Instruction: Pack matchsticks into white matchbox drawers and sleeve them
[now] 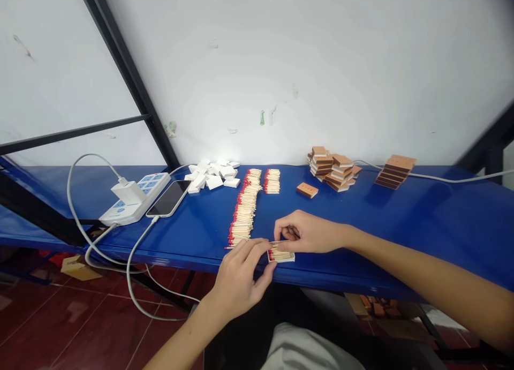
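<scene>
Blue table (196, 225), tray (286, 261) (matches (276, 254) inside)

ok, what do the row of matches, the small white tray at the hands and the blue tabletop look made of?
Matches: probably wood, matte; pale, straight sticks with red-coated heads.
Small white tray: likely thin card, matte, going by its slim walls; plastic not ruled out.
Blue tabletop: painted metal or laminate, can't tell which; smooth with a slight sheen.

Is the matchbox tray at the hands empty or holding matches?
Holding matches: red heads and pale sticks show inside the white tray.
</scene>
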Available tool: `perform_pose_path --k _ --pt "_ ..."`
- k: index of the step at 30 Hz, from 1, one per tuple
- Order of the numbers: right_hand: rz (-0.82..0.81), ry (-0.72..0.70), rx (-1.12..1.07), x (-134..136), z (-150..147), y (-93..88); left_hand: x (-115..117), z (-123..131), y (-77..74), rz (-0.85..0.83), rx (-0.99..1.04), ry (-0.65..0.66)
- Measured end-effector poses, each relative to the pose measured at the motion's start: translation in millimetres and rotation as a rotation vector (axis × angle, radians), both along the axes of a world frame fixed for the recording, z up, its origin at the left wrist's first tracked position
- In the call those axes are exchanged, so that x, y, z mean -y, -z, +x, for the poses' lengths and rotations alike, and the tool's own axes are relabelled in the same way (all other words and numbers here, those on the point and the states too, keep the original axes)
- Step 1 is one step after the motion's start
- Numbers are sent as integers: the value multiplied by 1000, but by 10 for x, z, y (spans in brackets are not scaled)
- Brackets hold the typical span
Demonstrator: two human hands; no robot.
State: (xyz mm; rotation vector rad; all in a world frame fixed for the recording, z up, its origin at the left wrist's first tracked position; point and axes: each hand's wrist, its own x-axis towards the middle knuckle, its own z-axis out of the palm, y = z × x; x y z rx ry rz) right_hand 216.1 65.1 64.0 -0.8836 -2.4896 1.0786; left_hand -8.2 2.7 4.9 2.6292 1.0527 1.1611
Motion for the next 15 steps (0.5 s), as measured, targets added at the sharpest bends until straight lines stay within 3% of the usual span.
perform_pose_path --k 11,15 --pt "-31 23 -28 -7 -11 7 1 7 20 42 -7 -3" --pt "12 112 -94 -114 -8 52 -6 5 19 46 -35 -15"
